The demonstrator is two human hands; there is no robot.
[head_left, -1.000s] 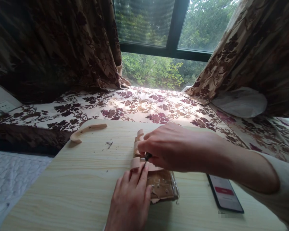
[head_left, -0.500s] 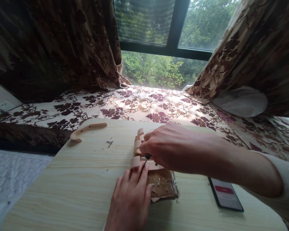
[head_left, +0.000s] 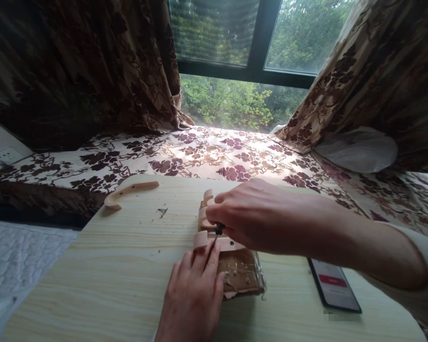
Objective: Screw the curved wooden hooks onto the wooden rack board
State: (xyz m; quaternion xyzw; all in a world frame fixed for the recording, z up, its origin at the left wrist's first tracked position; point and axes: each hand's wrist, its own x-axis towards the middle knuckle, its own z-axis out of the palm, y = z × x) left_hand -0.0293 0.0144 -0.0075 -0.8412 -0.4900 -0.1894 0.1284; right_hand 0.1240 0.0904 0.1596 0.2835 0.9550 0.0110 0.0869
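My right hand [head_left: 248, 216] is closed round the dark handle of a screwdriver [head_left: 219, 229], which slants down to the left. Its tip meets a curved wooden hook [head_left: 233, 244], between the fingertips of my left hand [head_left: 196, 289]. The fingers of my left hand press on this hook, and its thumb lies along the side of a brown cardboard block [head_left: 238, 273] wrapped in clear plastic. The hook lies across the block, with a dark screw or hole showing to the right. Two similar hooks lie farther back, partly hidden by my right hand.
Another wooden hook [head_left: 133, 190] with two dark holes lies at the table's back left corner. Several loose screws [head_left: 162, 212] and dark specks lie near it. A phone [head_left: 335, 287] rests under my right forearm. A patterned window seat [head_left: 214, 152] borders the pale wooden table [head_left: 103, 275].
My right hand has turned slightly on the screwdriver, and more of the dark handle shows. My left hand, the hooks and the block stay in place.
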